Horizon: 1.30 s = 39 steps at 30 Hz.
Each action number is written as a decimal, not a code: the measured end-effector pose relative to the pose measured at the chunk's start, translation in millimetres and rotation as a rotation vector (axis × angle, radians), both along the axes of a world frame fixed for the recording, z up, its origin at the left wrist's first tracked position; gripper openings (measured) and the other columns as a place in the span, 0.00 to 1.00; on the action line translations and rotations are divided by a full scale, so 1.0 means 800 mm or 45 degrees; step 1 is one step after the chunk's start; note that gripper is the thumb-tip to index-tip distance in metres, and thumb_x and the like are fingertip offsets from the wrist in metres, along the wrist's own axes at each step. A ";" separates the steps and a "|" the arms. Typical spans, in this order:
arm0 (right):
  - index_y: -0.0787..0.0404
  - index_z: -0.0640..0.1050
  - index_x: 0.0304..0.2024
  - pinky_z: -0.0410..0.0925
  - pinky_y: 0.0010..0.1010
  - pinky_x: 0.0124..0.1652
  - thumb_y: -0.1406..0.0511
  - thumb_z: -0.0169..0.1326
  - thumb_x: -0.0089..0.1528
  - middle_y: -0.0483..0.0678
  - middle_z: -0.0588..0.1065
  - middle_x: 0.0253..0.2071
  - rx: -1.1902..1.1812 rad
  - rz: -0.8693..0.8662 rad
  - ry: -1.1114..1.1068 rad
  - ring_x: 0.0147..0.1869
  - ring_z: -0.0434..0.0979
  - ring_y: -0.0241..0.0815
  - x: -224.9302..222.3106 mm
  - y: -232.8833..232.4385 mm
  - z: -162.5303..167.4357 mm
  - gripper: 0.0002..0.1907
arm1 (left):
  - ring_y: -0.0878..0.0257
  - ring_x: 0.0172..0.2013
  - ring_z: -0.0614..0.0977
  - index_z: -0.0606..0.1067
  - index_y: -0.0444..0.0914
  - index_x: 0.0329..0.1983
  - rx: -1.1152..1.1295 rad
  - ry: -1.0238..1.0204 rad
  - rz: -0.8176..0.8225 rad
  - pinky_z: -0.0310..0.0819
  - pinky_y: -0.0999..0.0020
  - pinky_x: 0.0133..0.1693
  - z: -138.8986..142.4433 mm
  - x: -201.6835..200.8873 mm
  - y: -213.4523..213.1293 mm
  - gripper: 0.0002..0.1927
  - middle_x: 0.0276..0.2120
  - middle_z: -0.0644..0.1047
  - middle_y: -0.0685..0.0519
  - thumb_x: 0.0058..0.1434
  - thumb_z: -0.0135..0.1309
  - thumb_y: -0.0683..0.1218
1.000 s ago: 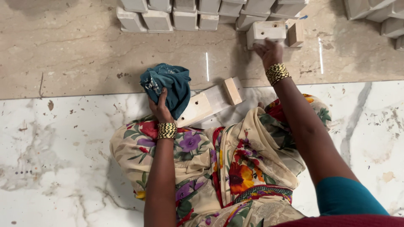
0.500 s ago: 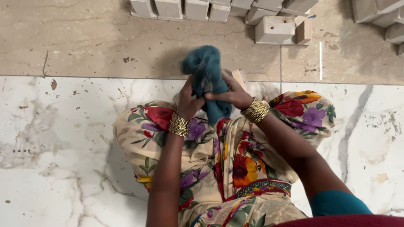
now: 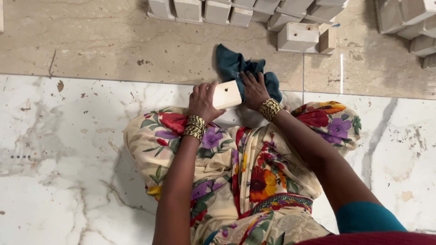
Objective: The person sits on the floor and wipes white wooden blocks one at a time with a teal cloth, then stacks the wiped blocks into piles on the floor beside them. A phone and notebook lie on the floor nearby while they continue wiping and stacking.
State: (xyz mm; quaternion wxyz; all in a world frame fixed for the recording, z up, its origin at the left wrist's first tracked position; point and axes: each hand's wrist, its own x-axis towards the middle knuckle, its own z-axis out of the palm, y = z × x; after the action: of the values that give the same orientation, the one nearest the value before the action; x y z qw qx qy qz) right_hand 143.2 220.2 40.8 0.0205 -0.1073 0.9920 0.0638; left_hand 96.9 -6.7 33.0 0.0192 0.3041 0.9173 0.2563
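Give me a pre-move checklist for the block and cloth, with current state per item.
1. Left hand grips the block: ok, fingers wrap its left end.
2. Right hand is on the cloth: ok, it presses the cloth by the block's right end.
3. Cloth touches the block: ok, they meet at the right end.
4. Block face in view: ok, the pale top face shows; the underside is hidden.
5. Block clear of the loose blocks on the floor: ok, bare floor lies between them.
6. Block is clean: cannot tell, only one face shows.
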 end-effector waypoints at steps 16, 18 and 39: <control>0.55 0.71 0.62 0.73 0.49 0.61 0.73 0.58 0.51 0.52 0.73 0.61 -1.629 0.119 -0.488 0.63 0.77 0.55 0.123 -0.016 0.129 0.35 | 0.52 0.72 0.68 0.63 0.44 0.75 0.888 -0.585 -0.460 0.63 0.53 0.71 0.002 0.054 -0.002 0.49 0.72 0.67 0.49 0.52 0.63 0.63; 0.55 0.63 0.68 0.70 0.49 0.65 0.72 0.60 0.50 0.54 0.65 0.68 -1.777 0.251 -0.540 0.70 0.68 0.54 0.094 -0.014 0.165 0.43 | 0.52 0.68 0.70 0.62 0.41 0.74 1.075 -1.628 -0.659 0.62 0.57 0.69 -0.015 0.074 -0.006 0.45 0.69 0.68 0.44 0.57 0.65 0.59; 0.37 0.59 0.73 0.59 0.56 0.57 0.37 0.68 0.44 0.55 0.66 0.60 -0.080 0.014 -0.206 0.64 0.62 0.56 0.005 0.079 0.042 0.58 | 0.66 0.38 0.83 0.79 0.32 0.54 1.392 -1.351 0.337 0.79 0.72 0.42 -0.073 -0.075 -0.088 0.18 0.43 0.83 0.51 0.64 0.58 0.46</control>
State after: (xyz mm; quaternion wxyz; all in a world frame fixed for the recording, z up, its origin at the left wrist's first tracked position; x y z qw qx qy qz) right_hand 147.3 283.2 74.7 0.0970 -0.1179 0.9880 0.0237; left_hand 36.7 -77.3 -25.0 0.2725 -0.0053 0.5572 0.7844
